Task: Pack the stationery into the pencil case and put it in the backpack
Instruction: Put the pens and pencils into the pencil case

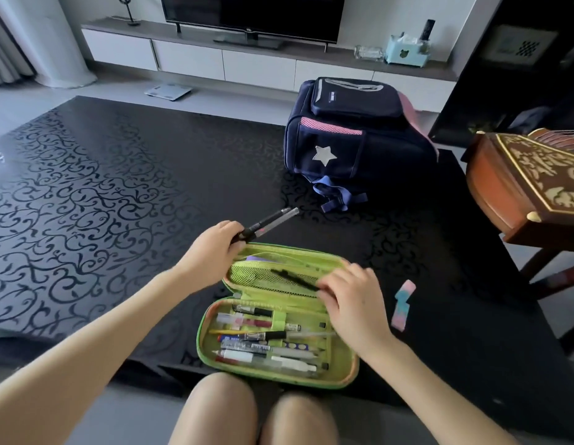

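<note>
On the worktop (118, 187), case (212, 348) lies open. Left hand (215, 248) grips two pens (273, 221), pointing up-right, just beyond the lid's far-left rim. Right hand (350, 303) pinches a black pen (293, 279) at the mesh pocket. Eraser (403, 305) nearest right hand; backpack (359, 136) well beyond.

Black patterned table (125, 187): open pencil case (342, 375), backpack (391, 149), eraser (403, 306).

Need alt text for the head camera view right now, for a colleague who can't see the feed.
A green pencil case lies open on a black patterned table, its lower half full of pens; the left hand holds two pens while the right hand slips a black pen into the lid's mesh pocket. A navy backpack stands behind.
</note>
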Motion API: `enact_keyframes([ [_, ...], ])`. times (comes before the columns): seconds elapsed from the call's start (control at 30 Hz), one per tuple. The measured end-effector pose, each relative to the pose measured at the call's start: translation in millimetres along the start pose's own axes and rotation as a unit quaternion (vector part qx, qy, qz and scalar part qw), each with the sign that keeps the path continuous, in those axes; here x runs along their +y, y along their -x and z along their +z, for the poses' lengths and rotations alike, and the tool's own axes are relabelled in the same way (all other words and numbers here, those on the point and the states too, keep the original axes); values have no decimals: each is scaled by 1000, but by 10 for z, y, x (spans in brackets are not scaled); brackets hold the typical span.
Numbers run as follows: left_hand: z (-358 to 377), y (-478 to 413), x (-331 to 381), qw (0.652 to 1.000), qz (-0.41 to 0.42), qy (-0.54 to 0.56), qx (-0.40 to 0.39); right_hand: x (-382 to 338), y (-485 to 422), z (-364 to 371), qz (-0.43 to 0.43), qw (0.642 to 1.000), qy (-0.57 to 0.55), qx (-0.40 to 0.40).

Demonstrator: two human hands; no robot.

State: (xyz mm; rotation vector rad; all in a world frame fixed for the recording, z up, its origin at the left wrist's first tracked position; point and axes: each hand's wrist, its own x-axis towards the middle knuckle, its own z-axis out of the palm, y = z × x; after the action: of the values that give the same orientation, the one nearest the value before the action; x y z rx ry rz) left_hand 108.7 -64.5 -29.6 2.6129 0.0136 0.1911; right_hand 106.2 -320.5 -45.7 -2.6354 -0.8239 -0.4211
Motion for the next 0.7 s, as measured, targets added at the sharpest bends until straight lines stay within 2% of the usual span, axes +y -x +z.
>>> enact_keyframes([
  [0.1, -34, 462, 144, 998, 43, 44, -17, -112, 244, 76, -7, 999, -17, -43],
  [0.3, 220, 854, 70, 993, 89, 16, -77, -197, 336, 196, 26, 993, -105, -43],
  [0.53, 260, 856, 77, 988, 101, -9, -115, -61, 533, -17, 92, 980, -159, -70],
  [0.7, 204, 773, 175, 983, 83, -39, -161, -126, 590, -109, 68, 979, -169, -93],
])
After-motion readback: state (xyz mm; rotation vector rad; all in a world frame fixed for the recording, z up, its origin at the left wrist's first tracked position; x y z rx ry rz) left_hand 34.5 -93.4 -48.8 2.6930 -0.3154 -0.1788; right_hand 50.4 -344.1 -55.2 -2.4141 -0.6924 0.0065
